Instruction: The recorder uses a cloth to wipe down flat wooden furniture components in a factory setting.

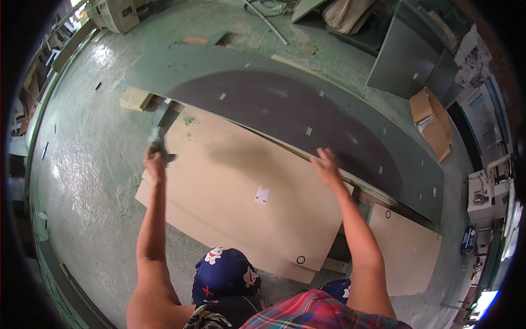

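Observation:
My left hand [155,163] is closed around the handle of a grey and dark hand tool [158,140], blurred, so its exact kind cannot be told. It is over the left edge of a beige flat board [241,181] bearing a small white label. My right hand [329,170] has its fingers apart, with nothing visible in it, by the near edge of a long dark grey panel [263,104]. That panel lies beyond the beige board, dotted with small pale stickers, a large darker oval patch across its middle. Green specks mark the beige board's far left corner.
Another beige board [405,247] lies at the right. Yellowish blocks [135,98] stick out at the panel's left end. An open cardboard box [431,123] and leaning dark panels [408,55] stand at the far right. A metal pipe [267,23] is on the green floor.

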Tool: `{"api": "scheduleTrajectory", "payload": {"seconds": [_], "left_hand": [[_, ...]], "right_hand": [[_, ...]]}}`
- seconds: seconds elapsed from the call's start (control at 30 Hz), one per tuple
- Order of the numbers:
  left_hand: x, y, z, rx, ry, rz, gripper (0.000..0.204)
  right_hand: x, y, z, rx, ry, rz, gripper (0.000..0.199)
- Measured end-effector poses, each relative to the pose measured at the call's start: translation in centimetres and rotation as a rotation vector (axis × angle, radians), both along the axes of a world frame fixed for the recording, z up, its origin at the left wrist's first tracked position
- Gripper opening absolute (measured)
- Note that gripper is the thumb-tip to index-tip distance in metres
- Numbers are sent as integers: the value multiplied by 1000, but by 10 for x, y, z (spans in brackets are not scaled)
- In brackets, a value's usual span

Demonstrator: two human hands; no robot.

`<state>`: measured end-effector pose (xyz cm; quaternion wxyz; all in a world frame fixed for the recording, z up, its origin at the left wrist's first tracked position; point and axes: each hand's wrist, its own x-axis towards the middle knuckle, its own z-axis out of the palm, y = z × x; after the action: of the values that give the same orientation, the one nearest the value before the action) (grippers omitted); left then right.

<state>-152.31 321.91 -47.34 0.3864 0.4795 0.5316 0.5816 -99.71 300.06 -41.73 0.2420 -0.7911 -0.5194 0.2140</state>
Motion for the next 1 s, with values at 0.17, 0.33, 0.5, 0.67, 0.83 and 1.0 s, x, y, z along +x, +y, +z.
{"api": "scheduleTrajectory", "payload": {"seconds": [0.17,0.33,0.5,0.67,0.83,1.0], "left_hand": [[206,-86,95,-141,-370,-603,44],[326,-144,138,-384,-334,-1018,50],[375,-193,156,-408,-394,-1272,51],[400,-229,169,-208,41,-1170,55],[396,-261,192,11,489,-1174,58],[347,-290,231,459,916,-1331,60]], "right_hand": [[-55,-41,37,160,412,92,69],[-54,-69,94,282,747,-62,67],[-47,-98,130,363,1064,-160,52],[-35,-115,113,564,1174,-270,37],[-28,-135,99,473,791,-383,34],[-28,-168,100,539,903,-488,30]]}}
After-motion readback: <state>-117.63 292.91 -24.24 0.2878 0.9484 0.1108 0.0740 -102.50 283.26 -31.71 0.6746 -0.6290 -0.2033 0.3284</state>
